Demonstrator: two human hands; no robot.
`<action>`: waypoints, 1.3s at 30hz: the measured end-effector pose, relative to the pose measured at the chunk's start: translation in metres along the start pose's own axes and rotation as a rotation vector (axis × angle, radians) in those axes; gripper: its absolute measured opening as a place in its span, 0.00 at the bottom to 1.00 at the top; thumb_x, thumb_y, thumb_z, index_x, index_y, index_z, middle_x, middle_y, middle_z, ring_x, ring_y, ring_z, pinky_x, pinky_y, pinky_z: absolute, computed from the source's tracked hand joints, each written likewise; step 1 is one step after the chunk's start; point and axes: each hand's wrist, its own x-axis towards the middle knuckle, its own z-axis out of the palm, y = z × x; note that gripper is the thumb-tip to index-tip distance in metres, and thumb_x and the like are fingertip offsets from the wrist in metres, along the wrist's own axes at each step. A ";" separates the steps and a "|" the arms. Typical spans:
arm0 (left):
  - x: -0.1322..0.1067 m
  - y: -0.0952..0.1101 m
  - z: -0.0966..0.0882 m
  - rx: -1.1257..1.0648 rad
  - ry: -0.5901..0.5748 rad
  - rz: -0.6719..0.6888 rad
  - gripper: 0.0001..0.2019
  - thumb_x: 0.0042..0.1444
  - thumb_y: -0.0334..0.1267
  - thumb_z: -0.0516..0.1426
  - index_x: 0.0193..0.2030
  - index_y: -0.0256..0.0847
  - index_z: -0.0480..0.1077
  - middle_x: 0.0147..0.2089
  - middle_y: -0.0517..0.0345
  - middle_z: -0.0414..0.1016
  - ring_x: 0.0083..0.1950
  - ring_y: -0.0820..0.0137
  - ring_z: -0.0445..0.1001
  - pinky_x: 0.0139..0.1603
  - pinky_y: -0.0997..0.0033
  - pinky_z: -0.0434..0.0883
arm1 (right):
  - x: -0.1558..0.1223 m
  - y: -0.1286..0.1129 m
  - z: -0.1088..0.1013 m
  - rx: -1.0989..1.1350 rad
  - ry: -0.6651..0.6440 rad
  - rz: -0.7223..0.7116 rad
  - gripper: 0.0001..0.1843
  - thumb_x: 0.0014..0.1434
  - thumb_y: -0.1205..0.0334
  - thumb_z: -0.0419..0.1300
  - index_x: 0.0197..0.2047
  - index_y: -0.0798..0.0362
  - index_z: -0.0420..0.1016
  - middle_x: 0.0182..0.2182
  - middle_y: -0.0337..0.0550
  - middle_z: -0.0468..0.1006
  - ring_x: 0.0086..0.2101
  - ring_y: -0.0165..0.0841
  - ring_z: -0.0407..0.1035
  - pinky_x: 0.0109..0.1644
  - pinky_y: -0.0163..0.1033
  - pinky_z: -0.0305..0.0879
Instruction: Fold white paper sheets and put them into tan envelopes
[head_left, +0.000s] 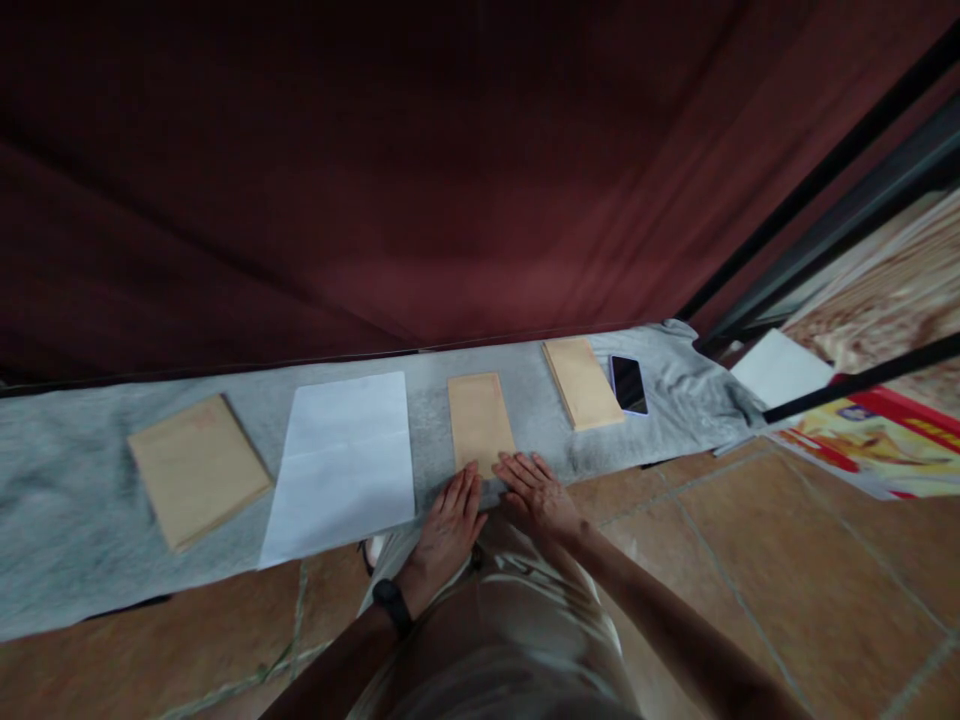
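Observation:
A tan paper envelope (480,415) lies flat on the grey cloth in front of me. My left hand (452,515) rests at its near left corner, fingers stretched out. At the near right corner is my right hand (534,490), its fingers also extended and flat, the tips touching the envelope. Left of it lies a white sheet of paper (349,460) with faint creases. A stack of tan envelopes (585,385) sits to the right, and another tan envelope stack (199,470) lies turned at the far left.
The grey cloth (525,362) covers a long narrow bench. A phone (628,385) lies right of the envelope stack. Behind hangs a dark red curtain (450,200). Black metal bars (825,175) and a colourful printed box (877,440) stand at the right, above floor tiles (810,540).

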 end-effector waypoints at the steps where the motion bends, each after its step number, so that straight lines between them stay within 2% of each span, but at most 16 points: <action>1: -0.002 0.000 -0.002 -0.005 0.002 -0.005 0.29 0.70 0.40 0.48 0.74 0.29 0.55 0.75 0.36 0.57 0.74 0.55 0.60 0.69 0.54 0.64 | -0.003 0.003 0.000 -0.004 0.003 -0.001 0.30 0.74 0.58 0.50 0.76 0.46 0.52 0.73 0.41 0.57 0.71 0.37 0.53 0.76 0.53 0.47; 5: 0.005 -0.005 -0.009 -0.059 0.005 -0.065 0.23 0.71 0.41 0.48 0.67 0.33 0.66 0.70 0.38 0.68 0.68 0.54 0.69 0.66 0.52 0.67 | -0.011 0.009 0.000 -0.012 0.016 0.010 0.30 0.74 0.57 0.50 0.76 0.45 0.51 0.73 0.40 0.57 0.71 0.35 0.53 0.76 0.52 0.46; 8: 0.036 -0.009 -0.009 -0.111 0.019 -0.103 0.20 0.72 0.42 0.47 0.62 0.35 0.70 0.65 0.40 0.73 0.66 0.56 0.71 0.67 0.52 0.67 | -0.012 0.007 0.001 -0.005 0.026 0.026 0.29 0.74 0.58 0.50 0.76 0.44 0.53 0.73 0.39 0.58 0.70 0.36 0.54 0.76 0.53 0.48; 11: 0.083 -0.012 -0.001 -0.131 0.065 -0.043 0.25 0.72 0.42 0.46 0.71 0.34 0.62 0.73 0.43 0.63 0.75 0.58 0.58 0.73 0.52 0.59 | -0.011 0.005 0.001 0.013 0.051 0.043 0.29 0.74 0.58 0.50 0.75 0.44 0.55 0.71 0.40 0.62 0.69 0.38 0.56 0.75 0.54 0.50; 14: 0.125 -0.012 0.012 -0.123 0.045 0.007 0.28 0.72 0.42 0.44 0.75 0.34 0.56 0.75 0.45 0.60 0.77 0.60 0.55 0.76 0.50 0.54 | -0.010 0.003 0.001 0.027 0.074 0.053 0.29 0.74 0.58 0.50 0.75 0.43 0.55 0.70 0.40 0.65 0.68 0.38 0.58 0.74 0.55 0.51; 18: 0.151 -0.016 0.026 -0.101 -0.021 -0.081 0.30 0.71 0.46 0.45 0.76 0.37 0.53 0.78 0.49 0.54 0.79 0.61 0.50 0.78 0.52 0.48 | -0.010 0.002 -0.001 0.039 0.069 0.076 0.28 0.74 0.58 0.50 0.75 0.43 0.56 0.71 0.40 0.64 0.69 0.38 0.58 0.75 0.54 0.49; 23: 0.157 -0.039 0.031 -0.107 -0.008 -0.187 0.32 0.70 0.49 0.45 0.77 0.36 0.52 0.78 0.47 0.54 0.79 0.57 0.48 0.78 0.49 0.46 | -0.009 0.000 -0.003 0.065 0.061 0.088 0.27 0.74 0.58 0.49 0.74 0.44 0.57 0.72 0.40 0.61 0.69 0.39 0.57 0.75 0.54 0.48; 27: 0.163 -0.061 0.031 -0.101 -0.006 -0.283 0.35 0.70 0.52 0.44 0.75 0.27 0.53 0.77 0.39 0.53 0.79 0.53 0.48 0.77 0.49 0.48 | -0.008 0.000 -0.005 0.065 0.065 0.087 0.27 0.74 0.58 0.50 0.74 0.42 0.59 0.72 0.40 0.61 0.69 0.39 0.57 0.74 0.54 0.49; 31: 0.165 -0.071 0.030 -0.103 -0.020 -0.349 0.35 0.70 0.50 0.43 0.75 0.23 0.52 0.77 0.35 0.52 0.79 0.54 0.47 0.77 0.51 0.49 | -0.010 -0.004 -0.005 0.047 0.077 0.111 0.27 0.74 0.58 0.51 0.73 0.41 0.59 0.72 0.41 0.61 0.69 0.40 0.57 0.75 0.56 0.49; 35: 0.145 -0.061 0.026 -0.090 -0.038 -0.375 0.32 0.71 0.45 0.42 0.75 0.24 0.52 0.77 0.37 0.52 0.79 0.55 0.47 0.78 0.50 0.48 | -0.012 -0.007 -0.001 0.050 0.100 0.161 0.27 0.74 0.60 0.49 0.74 0.44 0.58 0.71 0.43 0.62 0.70 0.40 0.56 0.75 0.57 0.47; 39: 0.094 -0.031 0.016 -0.099 -0.007 -0.199 0.29 0.72 0.42 0.42 0.76 0.35 0.54 0.77 0.47 0.55 0.79 0.58 0.49 0.78 0.49 0.50 | -0.013 -0.008 0.001 0.067 0.116 0.179 0.27 0.74 0.60 0.49 0.73 0.44 0.59 0.71 0.43 0.63 0.70 0.39 0.56 0.75 0.57 0.46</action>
